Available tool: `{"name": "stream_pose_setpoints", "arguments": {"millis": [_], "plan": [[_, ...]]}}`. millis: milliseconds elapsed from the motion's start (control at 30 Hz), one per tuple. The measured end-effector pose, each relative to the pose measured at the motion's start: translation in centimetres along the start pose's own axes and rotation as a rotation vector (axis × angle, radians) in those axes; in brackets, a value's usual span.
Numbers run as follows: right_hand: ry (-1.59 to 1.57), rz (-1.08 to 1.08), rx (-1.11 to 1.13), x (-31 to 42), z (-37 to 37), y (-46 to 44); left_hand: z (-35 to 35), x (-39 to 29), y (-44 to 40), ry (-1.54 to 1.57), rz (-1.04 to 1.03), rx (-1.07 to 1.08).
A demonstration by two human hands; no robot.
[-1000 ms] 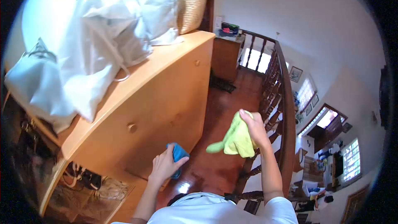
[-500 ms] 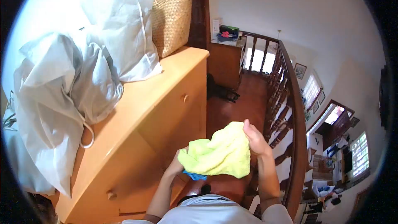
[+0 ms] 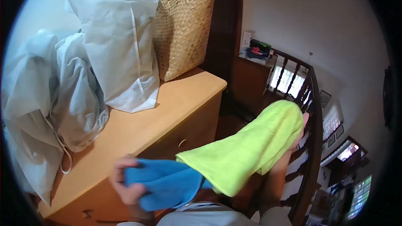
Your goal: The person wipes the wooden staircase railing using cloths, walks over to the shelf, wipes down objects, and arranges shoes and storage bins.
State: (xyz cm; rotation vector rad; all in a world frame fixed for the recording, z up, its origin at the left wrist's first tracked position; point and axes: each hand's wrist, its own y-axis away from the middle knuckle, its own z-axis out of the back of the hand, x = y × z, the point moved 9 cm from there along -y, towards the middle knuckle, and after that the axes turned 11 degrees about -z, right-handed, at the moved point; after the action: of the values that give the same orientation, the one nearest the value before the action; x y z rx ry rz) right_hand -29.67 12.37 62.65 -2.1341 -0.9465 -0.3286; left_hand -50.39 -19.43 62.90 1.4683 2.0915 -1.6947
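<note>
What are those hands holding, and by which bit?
The left hand grips a folded blue cloth by its left end. A fuzzy yellow-green cloth drapes over the right hand, hiding its exact grip.

1.0 s ago the yellow-green cloth [image 3: 247, 146] was bunched in the right hand [image 3: 301, 130]; now it is spread out and drapes over that hand, covering most of it. The blue cloth [image 3: 165, 186], crumpled then and mostly hidden under the yellow-green one 0.5 s ago, now lies opened and largely exposed. The left hand [image 3: 121, 184], gripping its left end, has moved left, away from the right hand.
</note>
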Motion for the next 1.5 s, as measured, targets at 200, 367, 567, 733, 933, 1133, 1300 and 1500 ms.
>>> {"name": "stream_pose_setpoints", "arguments": {"millis": [200, 367, 567, 733, 933, 1133, 1300, 1500], "plan": [[-0.196, -0.065, 0.085, -1.0, 1.9, -7.5, 0.7, -5.3, -4.0, -0.300, -0.482, -0.252], [-0.182, -0.332, 0.029, -3.5, 4.0, -11.1, 0.3, -1.8, -1.8, -0.430, -0.297, -0.188], [0.373, -0.018, 0.052, -0.2, 5.5, -12.5, -15.0, 7.9, 3.7, -0.425, 0.334, 0.821], [0.662, -0.212, 0.143, 0.9, 1.7, -13.3, -19.1, 17.0, 11.3, -0.504, 0.214, 1.186], [0.668, -0.563, 0.596, -0.1, 4.1, -6.1, -17.9, 25.1, 12.3, 0.011, 0.506, 0.561], [0.518, -1.226, -0.247, -7.1, 25.8, 9.0, -22.6, 27.9, 19.0, -0.016, 0.389, 1.011], [0.321, -1.154, -0.194, -6.0, 26.2, 14.3, -24.1, 31.2, 24.4, -0.136, 0.434, 1.285], [0.890, -0.845, -0.338, 2.6, 26.2, 11.4, -22.8, 31.7, 24.9, -0.018, 1.512, 1.170]]}}
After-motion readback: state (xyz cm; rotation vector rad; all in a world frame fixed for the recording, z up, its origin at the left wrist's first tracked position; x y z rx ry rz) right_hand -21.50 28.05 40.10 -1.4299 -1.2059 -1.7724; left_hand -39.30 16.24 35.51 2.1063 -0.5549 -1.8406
